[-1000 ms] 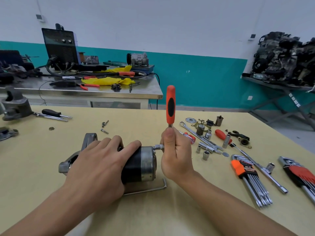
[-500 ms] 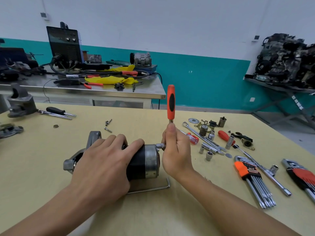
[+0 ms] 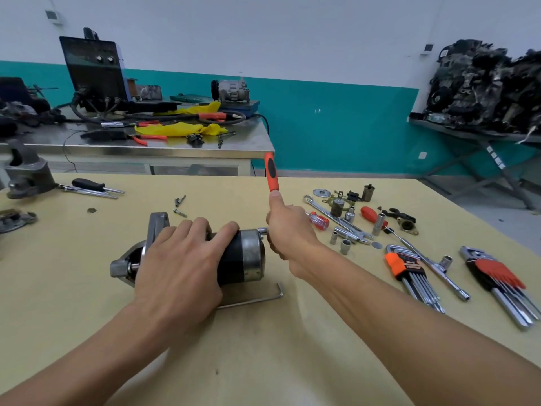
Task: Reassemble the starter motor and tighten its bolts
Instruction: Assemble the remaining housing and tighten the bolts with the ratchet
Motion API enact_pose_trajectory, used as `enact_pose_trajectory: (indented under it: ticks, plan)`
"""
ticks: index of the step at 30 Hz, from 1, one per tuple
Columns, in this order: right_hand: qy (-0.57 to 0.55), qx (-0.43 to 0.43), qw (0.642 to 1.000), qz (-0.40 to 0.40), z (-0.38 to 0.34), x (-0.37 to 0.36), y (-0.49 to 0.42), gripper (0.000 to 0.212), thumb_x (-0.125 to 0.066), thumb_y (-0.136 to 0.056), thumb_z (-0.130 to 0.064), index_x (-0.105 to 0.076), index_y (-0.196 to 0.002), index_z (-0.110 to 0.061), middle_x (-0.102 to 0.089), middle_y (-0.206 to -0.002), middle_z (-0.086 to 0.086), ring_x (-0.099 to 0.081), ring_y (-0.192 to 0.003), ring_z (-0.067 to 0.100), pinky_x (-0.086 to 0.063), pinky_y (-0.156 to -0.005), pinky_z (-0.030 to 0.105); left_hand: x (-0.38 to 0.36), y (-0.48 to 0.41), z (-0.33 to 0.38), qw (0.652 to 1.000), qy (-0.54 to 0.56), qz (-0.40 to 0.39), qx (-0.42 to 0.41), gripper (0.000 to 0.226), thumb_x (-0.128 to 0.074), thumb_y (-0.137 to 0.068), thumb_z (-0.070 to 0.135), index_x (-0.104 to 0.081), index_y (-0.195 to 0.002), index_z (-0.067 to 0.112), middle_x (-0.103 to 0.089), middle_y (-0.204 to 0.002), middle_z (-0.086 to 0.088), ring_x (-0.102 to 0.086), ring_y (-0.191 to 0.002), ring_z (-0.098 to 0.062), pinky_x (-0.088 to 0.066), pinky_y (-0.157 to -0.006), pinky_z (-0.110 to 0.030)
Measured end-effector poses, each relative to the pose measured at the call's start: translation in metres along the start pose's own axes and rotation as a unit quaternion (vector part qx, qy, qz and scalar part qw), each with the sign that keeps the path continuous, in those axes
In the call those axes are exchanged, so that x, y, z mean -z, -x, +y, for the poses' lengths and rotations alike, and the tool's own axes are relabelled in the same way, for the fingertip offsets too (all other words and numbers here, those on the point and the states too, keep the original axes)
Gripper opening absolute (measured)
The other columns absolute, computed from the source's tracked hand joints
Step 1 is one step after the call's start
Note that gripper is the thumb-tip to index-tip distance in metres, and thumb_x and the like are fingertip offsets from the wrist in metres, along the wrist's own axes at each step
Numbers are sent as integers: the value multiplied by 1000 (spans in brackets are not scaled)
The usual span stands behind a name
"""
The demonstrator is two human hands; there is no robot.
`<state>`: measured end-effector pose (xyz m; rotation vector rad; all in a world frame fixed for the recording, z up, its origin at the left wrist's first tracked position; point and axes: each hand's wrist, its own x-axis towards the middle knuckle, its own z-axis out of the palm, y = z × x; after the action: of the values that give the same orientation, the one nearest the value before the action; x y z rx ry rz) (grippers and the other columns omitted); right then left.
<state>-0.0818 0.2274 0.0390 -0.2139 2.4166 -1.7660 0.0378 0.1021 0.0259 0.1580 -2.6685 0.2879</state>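
The starter motor (image 3: 248,256), black body with a silver end cap, lies on its side on the yellow table (image 3: 263,347). My left hand (image 3: 181,265) lies over its body and grips it. My right hand (image 3: 289,230) is closed on a ratchet wrench (image 3: 271,174) with an orange-and-black handle that stands almost upright. The wrench's socket (image 3: 263,230) sits against the motor's end cap on the right. The wrench head is hidden inside my fist.
An L-shaped hex key (image 3: 254,300) lies just in front of the motor. To the right are loose sockets (image 3: 345,247), spanners (image 3: 336,218), screwdrivers and two hex key sets (image 3: 409,273). Small screws (image 3: 179,204) lie behind the motor. A grey housing (image 3: 25,177) stands far left.
The wrench handle has tilted slightly to the left while my right hand stays at the motor's end cap. My left hand keeps its hold on the motor.
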Motion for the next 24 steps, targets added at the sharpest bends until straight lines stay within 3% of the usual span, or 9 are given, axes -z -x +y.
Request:
enact_pose_trajectory:
  ticks: [4,7,9,12,18,21,24]
  plan:
    - [-16,76,997,28,8,9,-5,56,-28,-102,-58,-43,-63,-20,-39,-44,-11,-38,-45,9,-28,-53,31,-1,1,-2,1000,3,14,-8,72,-73,-51,19,-56,-121,27,-59,-86,-3,-55,-75,-28,-46,-68,-39]
    - [-36,62,994,86,15,26,-16,50,-34,-102,-53,-45,-67,-19,-46,-57,-4,-48,-57,15,-35,-59,36,-4,0,-4,1000,8,22,-12,67,-72,-53,20,-56,-119,26,-59,-86,-2,-55,-75,-27,-46,-69,-39]
    - [93,53,993,54,25,34,-22,45,-37,-101,-47,-47,-67,-19,-51,-64,1,-52,-64,21,-39,-63,36,-5,0,-5,1000,4,23,-12,67,-71,-55,22,-56,-120,25,-60,-88,-2,-56,-77,-27,-46,-71,-38]
    - [281,49,958,-14,46,33,-22,46,-39,-101,-45,-54,-68,-16,-57,-67,2,-56,-64,22,-36,-56,31,-7,-3,-4,1000,8,17,-15,67,-68,-58,23,-54,-123,26,-60,-91,0,-57,-82,-25,-46,-74,-37]
    - [427,49,903,-23,52,30,-15,43,-36,-100,-49,-49,-76,-17,-55,-81,4,-60,-82,28,-41,-64,34,-13,-20,0,999,17,17,-27,67,-71,-61,25,-50,-124,28,-59,-96,1,-55,-86,-23,-45,-77,-35]
    - [486,55,872,-9,53,33,-10,38,-34,-101,-51,-52,-92,-19,-61,-104,8,-61,-99,32,-42,-70,36,-18,-29,5,999,21,23,-31,67,-72,-65,27,-48,-127,29,-59,-100,0,-54,-89,-22,-44,-79,-34]
    - [531,53,846,-2,48,40,-7,28,-37,-100,-47,-52,-98,-23,-62,-107,5,-61,-101,29,-40,-69,36,-20,-39,12,999,28,21,-36,68,-71,-70,32,-42,-131,30,-57,-106,1,-52,-95,-22,-42,-84,-34]
